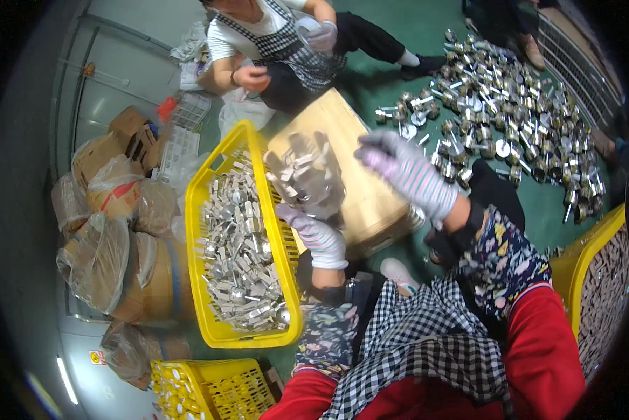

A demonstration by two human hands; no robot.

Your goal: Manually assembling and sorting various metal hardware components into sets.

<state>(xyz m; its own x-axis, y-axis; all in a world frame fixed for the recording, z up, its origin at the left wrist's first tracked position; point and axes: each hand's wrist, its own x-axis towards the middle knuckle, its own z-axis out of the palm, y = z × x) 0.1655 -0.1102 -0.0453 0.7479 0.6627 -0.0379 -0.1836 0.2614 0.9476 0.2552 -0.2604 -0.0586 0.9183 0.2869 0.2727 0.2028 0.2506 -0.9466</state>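
Observation:
A clear plastic bag of metal parts (311,178) sits on a pale wooden board (370,189) in front of me. My left hand (316,236), in a striped knitted glove, grips the near side of this bag beside the basket rim; its fingertips are partly hidden. My right hand (409,171), gloved alike and slightly blurred, hovers over the board's right side. Its fingers point left, somewhat bent and apart, with nothing visible in them. Close on the left, a yellow basket (297,308) holds a heap of small metal parts (241,259).
Across the board a person (279,49) sits holding a roll of tape (305,28). Many metal fittings (496,119) lie on the green floor at right. Another yellow basket (579,262) stands at my right, one (237,388) at lower left. Bagged cartons (146,273) line the left wall.

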